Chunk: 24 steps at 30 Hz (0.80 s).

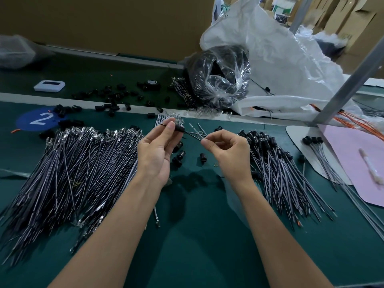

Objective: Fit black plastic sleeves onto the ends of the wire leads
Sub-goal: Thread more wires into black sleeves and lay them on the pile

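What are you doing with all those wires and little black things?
A person is fitting little black sleeves onto wires. The left hand pinches one black sleeve, and the right hand pinches a thin wire that reaches up to it. A big pile of bare wires lies on the left of the green table. A smaller finished pile lies on the right.

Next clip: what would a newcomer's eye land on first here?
The two hands at centre: the left hand pinches a black sleeve, and the right hand pinches a thin wire lead running toward it. Next come the big fan of unsleeved leads on the left of the green table and the sleeved pile on the right.
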Motion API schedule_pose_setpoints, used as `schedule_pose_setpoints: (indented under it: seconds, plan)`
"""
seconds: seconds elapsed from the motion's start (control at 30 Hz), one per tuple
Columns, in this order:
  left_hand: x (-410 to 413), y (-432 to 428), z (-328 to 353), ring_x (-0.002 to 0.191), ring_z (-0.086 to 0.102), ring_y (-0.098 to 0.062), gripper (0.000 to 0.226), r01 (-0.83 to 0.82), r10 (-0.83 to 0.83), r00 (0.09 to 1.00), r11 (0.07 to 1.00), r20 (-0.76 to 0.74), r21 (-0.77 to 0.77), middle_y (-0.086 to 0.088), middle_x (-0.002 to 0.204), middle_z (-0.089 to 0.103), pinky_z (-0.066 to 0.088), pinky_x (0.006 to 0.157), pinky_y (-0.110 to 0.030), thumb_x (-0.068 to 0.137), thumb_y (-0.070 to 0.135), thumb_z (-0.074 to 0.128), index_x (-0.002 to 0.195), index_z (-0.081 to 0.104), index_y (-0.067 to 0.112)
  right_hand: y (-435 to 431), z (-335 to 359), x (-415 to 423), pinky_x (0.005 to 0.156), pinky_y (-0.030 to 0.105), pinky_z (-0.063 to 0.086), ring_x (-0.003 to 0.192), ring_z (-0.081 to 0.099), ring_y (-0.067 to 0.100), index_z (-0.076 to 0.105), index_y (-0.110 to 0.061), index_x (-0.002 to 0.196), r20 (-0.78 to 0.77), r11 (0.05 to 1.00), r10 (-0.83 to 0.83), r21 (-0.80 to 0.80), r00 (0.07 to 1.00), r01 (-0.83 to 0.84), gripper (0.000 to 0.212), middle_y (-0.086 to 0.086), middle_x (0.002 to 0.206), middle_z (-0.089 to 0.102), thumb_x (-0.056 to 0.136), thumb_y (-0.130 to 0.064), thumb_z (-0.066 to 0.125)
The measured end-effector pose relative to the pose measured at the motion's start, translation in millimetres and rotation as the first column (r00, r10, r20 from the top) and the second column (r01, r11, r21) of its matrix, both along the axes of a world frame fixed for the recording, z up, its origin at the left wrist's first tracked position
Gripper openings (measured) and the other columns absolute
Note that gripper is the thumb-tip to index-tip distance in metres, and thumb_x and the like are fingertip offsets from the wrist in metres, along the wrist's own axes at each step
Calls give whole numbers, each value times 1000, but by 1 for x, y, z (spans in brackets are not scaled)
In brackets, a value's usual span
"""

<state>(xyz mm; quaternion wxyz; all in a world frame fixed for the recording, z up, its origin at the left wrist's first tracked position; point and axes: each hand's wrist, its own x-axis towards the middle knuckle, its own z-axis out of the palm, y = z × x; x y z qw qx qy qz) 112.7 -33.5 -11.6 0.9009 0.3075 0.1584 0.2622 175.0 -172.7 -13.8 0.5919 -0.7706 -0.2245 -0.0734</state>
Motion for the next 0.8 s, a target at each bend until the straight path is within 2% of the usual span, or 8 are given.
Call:
schedule_pose_setpoints:
  seconds: [0.13, 0.23, 0.3, 0.47, 0.63, 0.8]
  plan:
    - [0, 1, 0, 85, 72, -17, 10, -29, 30, 1000, 998, 2, -54, -5, 87, 74, 57, 74, -21, 74, 4, 71, 82, 75, 9, 0, -1, -1, 58, 13, 44, 55, 57, 2, 75, -18, 72, 70, 997, 8, -74, 997, -3, 11, -9, 63, 68, 75, -11, 82]
    - [0, 1, -1, 83, 72, -16, 16, -16, 16, 1000, 1000, 10, -18, -5, 87, 74, 57, 73, -21, 69, 6, 72, 85, 74, 8, 1, -3, -1, 57, 17, 45, 57, 60, 18, 76, -15, 73, 83, 995, 7, -101, 997, 1, 7, -1, 64, 70, 75, -11, 82]
    - [1, -1, -2, 79, 72, -15, 14, -1, 1, 1000, 999, 5, 33, -5, 84, 74, 57, 72, -21, 72, 4, 71, 85, 74, 8, 1, -3, -1, 56, 16, 45, 58, 60, 21, 76, -15, 73, 91, 995, 2, -103, 996, 8, 7, 1, 64, 70, 75, -12, 82]
    - [2, -6, -4, 78, 72, -15, 13, 38, -37, 999, 989, -10, 145, -6, 82, 74, 56, 72, -20, 80, 0, 68, 88, 74, 7, 1, -2, -1, 56, 17, 46, 57, 61, 16, 76, -15, 74, 109, 994, -9, -103, 994, 20, 6, -4, 64, 70, 76, -13, 82]
    - [2, -7, -3, 81, 72, -16, 22, 41, -44, 999, 988, 17, 149, -9, 87, 73, 56, 73, -21, 68, 7, 72, 90, 73, 6, 1, 0, -3, 54, 13, 42, 51, 54, 2, 75, -14, 73, 120, 996, -8, -85, 993, 19, 7, -8, 60, 66, 78, -13, 80]
    - [2, -9, -2, 78, 71, -16, 23, 3, -7, 1000, 983, 22, 182, -11, 85, 72, 57, 73, -22, 66, 8, 73, 88, 72, 5, 2, -1, -5, 55, 16, 44, 51, 54, 2, 76, -10, 75, 145, 994, 20, -110, 989, -4, 7, -4, 59, 66, 83, -11, 75]
